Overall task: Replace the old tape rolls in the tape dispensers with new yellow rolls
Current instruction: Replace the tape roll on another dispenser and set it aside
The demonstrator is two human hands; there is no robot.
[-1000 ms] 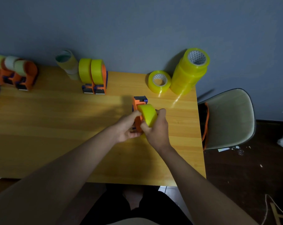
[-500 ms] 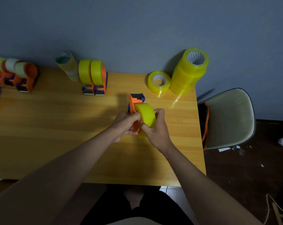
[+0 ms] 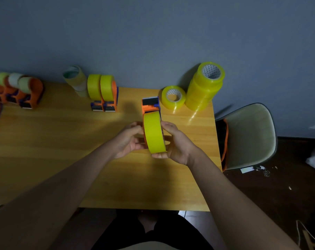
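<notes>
Wooden table [image 3: 62, 141] against a grey wall: above it, the left hand [image 3: 128, 141] and right hand [image 3: 177, 144] curl their fingers round an orange tape dispenser [image 3: 150, 106] from either side. Its yellow roll [image 3: 154, 131] stands on edge between both palms, the dispenser's blue-tipped head pointing away beyond the fingertips.

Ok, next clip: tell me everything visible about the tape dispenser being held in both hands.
The tape dispenser is orange plastic with a blue part and a dark cutter end pointing away toward the wall. A yellow tape roll sits in it on edge, its glossy band facing the camera and hiding most of the body. It is held over the wooden table; whether it touches the table cannot be told. The left hand grips its left side, and the right hand holds the roll's right side.
</notes>
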